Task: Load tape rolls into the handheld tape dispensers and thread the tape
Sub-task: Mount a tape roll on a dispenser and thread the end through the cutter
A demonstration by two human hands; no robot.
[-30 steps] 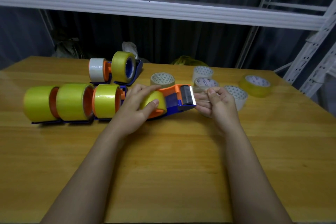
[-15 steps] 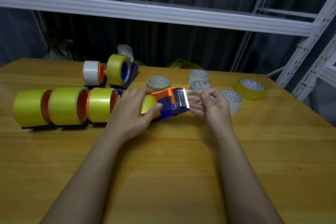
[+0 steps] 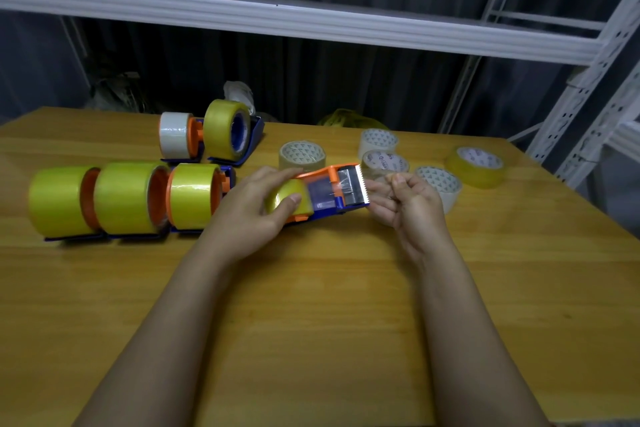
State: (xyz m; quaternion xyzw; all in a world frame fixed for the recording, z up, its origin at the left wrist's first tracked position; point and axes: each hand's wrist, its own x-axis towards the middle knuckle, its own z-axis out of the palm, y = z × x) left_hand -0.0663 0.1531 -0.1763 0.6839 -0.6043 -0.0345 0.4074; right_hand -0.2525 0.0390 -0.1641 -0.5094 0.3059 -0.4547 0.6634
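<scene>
On the wooden surface (image 3: 311, 305), w/ a white shelf (image 3: 311, 22) above, finished work sits at left: a row of three loaded dispensers (image 3: 128, 199) w/ yellow rolls, plus two more loaded ones (image 3: 211, 135) behind. Spare rolls (image 3: 440, 180) lie at right, well apart from the row.

Centre: the dispenser in hand (image 3: 332, 189), orange and blue, lying on the surface w/ its toothed blade (image 3: 362, 182) facing right. Its yellow tape roll (image 3: 289, 199) is already seated. Left hand (image 3: 252, 211) has its grip on that roll, thumb on the roll face, fingers over the top, holding the body down. Right hand (image 3: 408, 204) is just beside the blade, fingers curled; it looks to be pinching the clear tape end (image 3: 375, 184), tho the film is too faint to be sure.

Step in hand, judged: threading, nearly done for this unit. To do it well:
- keep left hand pressing so the body doesn't slide
- pull tape straight out, level w/ the blade, no twist
- keep film flat across full width
- fingers clear of the teeth
- leave a short tail past the blade, then set it w/ the others.
</scene>
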